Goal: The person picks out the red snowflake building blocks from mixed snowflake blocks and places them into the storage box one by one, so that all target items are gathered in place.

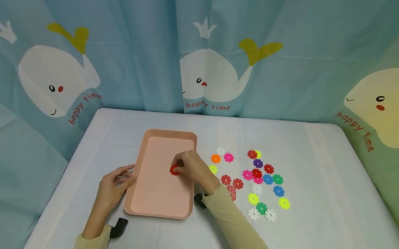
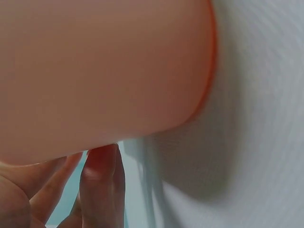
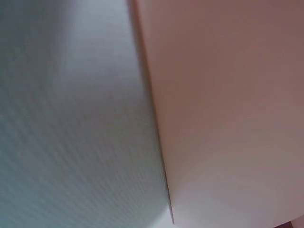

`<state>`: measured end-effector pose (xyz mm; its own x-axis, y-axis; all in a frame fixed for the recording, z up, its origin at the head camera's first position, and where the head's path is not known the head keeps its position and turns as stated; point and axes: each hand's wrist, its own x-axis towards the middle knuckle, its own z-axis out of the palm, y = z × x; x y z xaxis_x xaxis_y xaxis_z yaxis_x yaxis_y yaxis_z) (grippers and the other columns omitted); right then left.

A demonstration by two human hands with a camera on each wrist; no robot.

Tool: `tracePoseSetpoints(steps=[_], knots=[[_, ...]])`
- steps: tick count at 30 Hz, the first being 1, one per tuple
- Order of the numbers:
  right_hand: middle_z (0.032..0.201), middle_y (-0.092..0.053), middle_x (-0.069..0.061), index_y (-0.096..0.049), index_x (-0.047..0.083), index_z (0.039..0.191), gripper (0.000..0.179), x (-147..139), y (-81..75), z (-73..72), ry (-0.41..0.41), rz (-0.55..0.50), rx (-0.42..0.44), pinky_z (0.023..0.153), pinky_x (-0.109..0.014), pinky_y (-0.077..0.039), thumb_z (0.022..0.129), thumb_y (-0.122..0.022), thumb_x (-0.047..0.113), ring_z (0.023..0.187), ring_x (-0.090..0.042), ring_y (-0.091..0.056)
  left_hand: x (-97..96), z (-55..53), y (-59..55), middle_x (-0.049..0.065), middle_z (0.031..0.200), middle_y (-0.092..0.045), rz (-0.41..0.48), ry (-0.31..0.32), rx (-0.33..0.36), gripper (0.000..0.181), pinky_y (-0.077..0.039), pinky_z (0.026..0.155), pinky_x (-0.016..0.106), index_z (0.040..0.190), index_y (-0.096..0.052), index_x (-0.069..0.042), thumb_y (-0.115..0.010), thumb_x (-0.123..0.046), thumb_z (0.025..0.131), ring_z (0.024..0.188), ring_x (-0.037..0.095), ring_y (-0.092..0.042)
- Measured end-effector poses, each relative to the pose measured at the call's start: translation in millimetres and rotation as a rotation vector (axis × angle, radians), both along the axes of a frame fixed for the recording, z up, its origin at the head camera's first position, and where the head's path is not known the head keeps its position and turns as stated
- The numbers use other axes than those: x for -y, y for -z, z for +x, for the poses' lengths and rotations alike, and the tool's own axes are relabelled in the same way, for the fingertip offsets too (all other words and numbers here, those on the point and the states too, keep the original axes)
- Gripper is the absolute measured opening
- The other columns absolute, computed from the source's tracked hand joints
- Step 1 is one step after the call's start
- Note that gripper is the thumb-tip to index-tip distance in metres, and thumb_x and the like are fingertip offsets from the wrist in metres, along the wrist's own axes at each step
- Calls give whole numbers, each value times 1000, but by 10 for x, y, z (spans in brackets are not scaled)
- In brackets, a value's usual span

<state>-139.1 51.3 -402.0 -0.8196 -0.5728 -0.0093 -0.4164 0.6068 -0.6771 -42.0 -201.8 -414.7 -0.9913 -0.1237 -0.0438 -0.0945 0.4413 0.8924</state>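
Right hand (image 1: 194, 168): thumb and fingertips pinched together on a notched red disc (image 1: 173, 170), over the right part of the tray.
Red disc: between those fingertips, above the tray floor; whether it touches the floor cannot be told.
Left hand (image 1: 109, 189): curled at the left edge of the tray, thumb at the rim, other fingers against the outer side, gripping it.
Pink tray (image 1: 153, 192): between the two hands, its long sides running away from the person.
Loose discs: scattered right of the tray, among them an orange disc (image 1: 216, 159), a purple disc (image 1: 257, 163) and a green disc (image 1: 261, 208); some overlap.
White table (image 1: 321, 225): under the tray and the loose discs.
Curtain (image 1: 134, 58): blue-green, behind the table, printed with white whales and "happy time".
Sleeves: pale beige, on both forearms.
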Motion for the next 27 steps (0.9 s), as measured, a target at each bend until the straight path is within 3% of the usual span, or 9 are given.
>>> tracePoseSetpoints(steps=[16, 27], knots=[[84, -72, -2, -75, 4, 89, 10, -10, -11, 38, 6, -14, -18, 76, -23, -55, 83, -80, 11, 77, -11, -64, -1, -3, 7, 15, 107, -68, -11, -5, 12, 39, -49, 76, 15, 131, -65, -8, -72, -11, 92, 88, 2, -63], [90, -72, -4, -74, 2, 96, 14, -31, -101, 71, -6, -31, -12, 77, -24, -56, 84, -79, 10, 81, -14, -67, 1, -13, -9, 15, 107, -69, -25, -6, 12, 39, -49, 76, 15, 130, -66, -8, -72, -10, 92, 89, 3, -63]])
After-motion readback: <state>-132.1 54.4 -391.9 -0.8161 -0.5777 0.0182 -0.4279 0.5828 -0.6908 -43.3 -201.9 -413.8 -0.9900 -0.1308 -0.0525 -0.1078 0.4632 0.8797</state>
